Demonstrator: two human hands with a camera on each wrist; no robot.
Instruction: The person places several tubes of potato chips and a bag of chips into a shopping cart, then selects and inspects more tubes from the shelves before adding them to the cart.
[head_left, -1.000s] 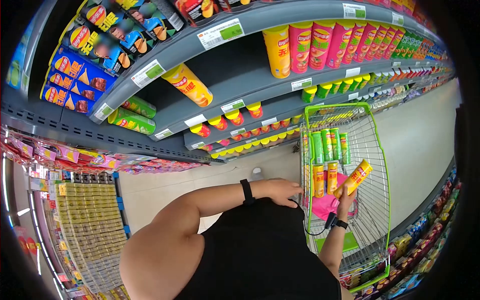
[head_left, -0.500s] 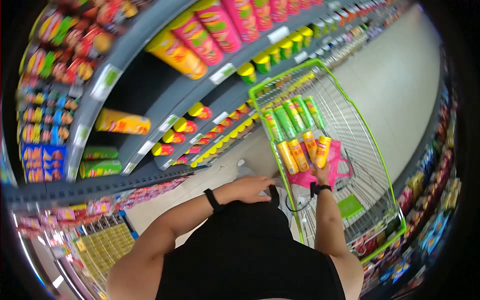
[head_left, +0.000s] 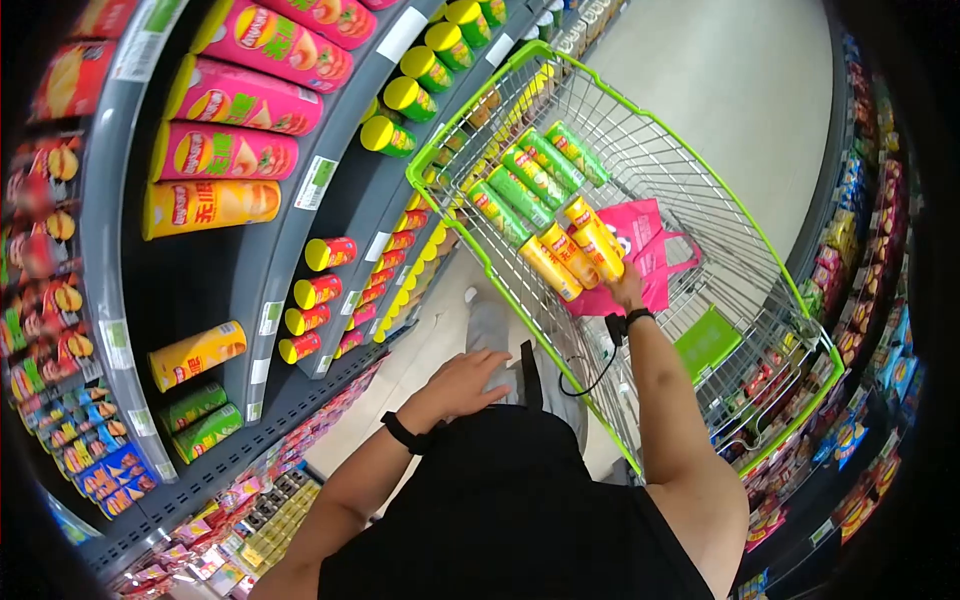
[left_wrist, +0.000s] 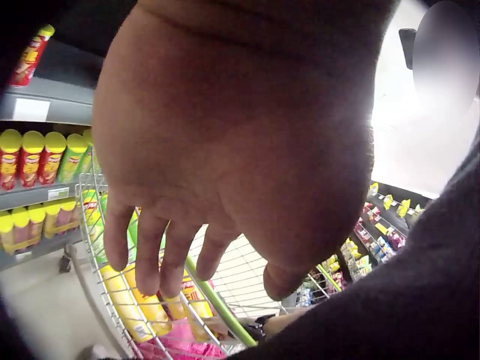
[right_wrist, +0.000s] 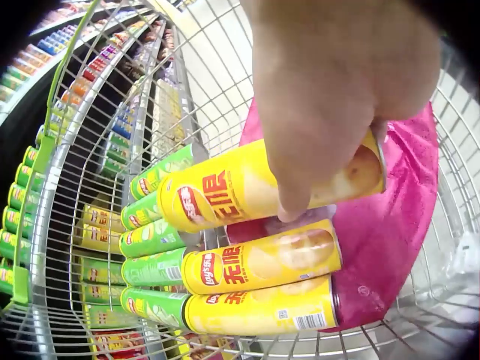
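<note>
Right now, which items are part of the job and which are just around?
In play:
right hand gripping a yellow can
two yellow cans beside it
green cans
cart

Just around:
left hand, held at the torso
pink bag
shelf cans

A green-framed wire shopping cart (head_left: 790, 300) is carrying three yellow chip canisters (head_left: 565, 262) lying side by side, four green canisters (head_left: 528, 180) lying at their 11 o'clock, and a pink bag (head_left: 655, 262) spreading at their 3 o'clock.
</note>
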